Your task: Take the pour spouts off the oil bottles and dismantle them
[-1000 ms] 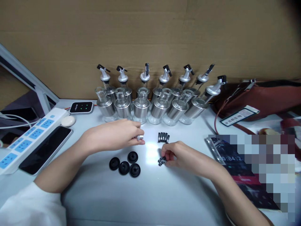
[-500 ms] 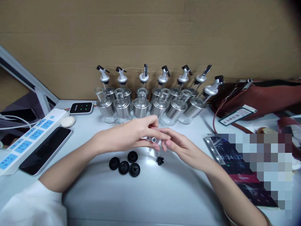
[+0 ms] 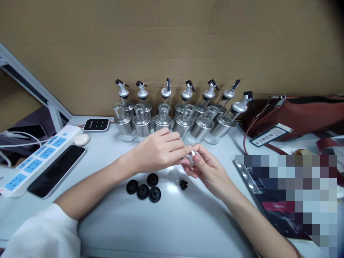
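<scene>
Above the middle of the table my hands meet around a small silver pourer spout (image 3: 191,157), largely covered by fingers. My right hand (image 3: 206,166) grips its round silver base between thumb and fingers. The fingers of my left hand (image 3: 163,152) close on its other end, which is hidden. Below my left hand lie several round black caps (image 3: 143,191). A little cluster of black stoppers (image 3: 183,184) sits under my right hand. Behind both hands stands a front row of open glass bottles with steel sleeves (image 3: 162,123).
At the back, more bottles carry silver pourers (image 3: 187,94) with black levers, against a cardboard wall (image 3: 172,43). To the left are a power strip (image 3: 40,161), a phone (image 3: 57,171), a white round case (image 3: 81,139) and a small device (image 3: 96,124). A brown bag (image 3: 309,114) lies right.
The spout has turned and shifted slightly right; its open tube end no longer shows. My right hand now wraps its base, and my left fingers have come together at the other end.
</scene>
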